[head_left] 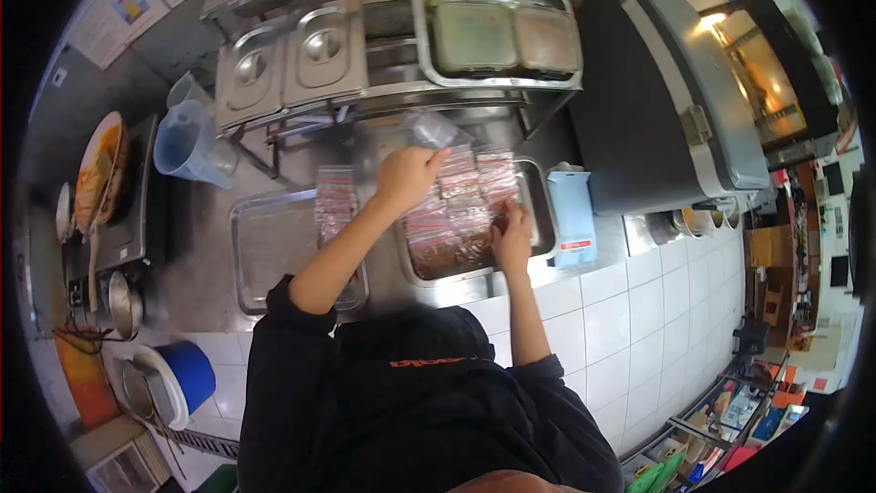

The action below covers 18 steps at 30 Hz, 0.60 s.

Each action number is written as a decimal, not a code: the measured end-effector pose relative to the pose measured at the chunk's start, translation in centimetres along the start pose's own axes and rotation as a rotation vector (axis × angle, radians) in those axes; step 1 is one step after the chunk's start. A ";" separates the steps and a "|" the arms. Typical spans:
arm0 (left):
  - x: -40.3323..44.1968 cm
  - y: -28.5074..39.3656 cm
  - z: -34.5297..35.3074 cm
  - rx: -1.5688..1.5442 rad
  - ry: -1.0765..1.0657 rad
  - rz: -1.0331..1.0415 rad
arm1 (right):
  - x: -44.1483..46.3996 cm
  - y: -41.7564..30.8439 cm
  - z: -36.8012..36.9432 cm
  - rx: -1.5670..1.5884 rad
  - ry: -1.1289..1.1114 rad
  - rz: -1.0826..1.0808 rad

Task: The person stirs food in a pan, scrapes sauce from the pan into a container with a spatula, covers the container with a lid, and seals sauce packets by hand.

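Observation:
My left hand (408, 181) is closed, its fingers pinched at the edge of a clear plastic bag (432, 131) above the right-hand tray. At that tray's right side, my right hand (513, 236) touches the small zip bags (465, 210), its fingers bent around something too small to make out. These red-striped bags lie in rows over a metal tray (544, 239) with brown contents at its front. To the left, a second metal tray (251, 260) carries another stack of striped bags (335, 201) near its back right corner.
A light blue packet (572, 219) lies right of the trays. Blue measuring jug (185, 141) stands back left. Overhead, a shelf holds lidded metal containers (324, 55) and a tray (497, 82). A large dark appliance (639, 110) bounds the right side.

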<state>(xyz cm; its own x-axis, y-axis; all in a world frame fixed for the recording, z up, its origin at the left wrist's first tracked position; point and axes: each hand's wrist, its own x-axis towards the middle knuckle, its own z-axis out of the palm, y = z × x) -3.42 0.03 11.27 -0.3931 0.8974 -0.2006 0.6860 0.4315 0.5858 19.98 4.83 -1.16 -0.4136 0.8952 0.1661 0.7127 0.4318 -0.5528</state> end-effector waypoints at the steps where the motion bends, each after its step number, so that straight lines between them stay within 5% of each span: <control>1: -1.3 -2.3 -1.0 -0.042 0.026 -0.014 | 0.0 -0.7 -0.4 -0.032 0.027 0.014; 3: -4.2 -7.6 -2.5 -0.075 0.071 -0.058 | 0.2 -2.4 -1.4 -0.178 0.174 -0.031; 6: -8.6 -17.1 -1.2 -0.265 0.418 0.027 | 0.1 -9.6 -2.9 0.148 0.254 -0.113; 9: -11.3 -23.5 0.8 -0.071 0.251 -0.024 | -1.7 -15.9 0.0 0.382 -0.188 -0.146; 11: -11.8 -26.0 2.5 -0.488 0.007 -0.048 | -3.0 -17.7 5.6 0.302 -0.316 -0.310; 18: -11.7 -25.6 2.7 -0.777 0.132 -0.070 | -5.0 -20.5 10.7 0.324 -0.337 -0.126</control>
<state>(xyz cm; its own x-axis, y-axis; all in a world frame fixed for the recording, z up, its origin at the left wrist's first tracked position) -14.73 -21.22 -3.52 -0.5221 0.8313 -0.1906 0.0521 0.2541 0.9658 1.37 -9.65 0.62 -0.6839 0.7296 0.0034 0.4547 0.4298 -0.7801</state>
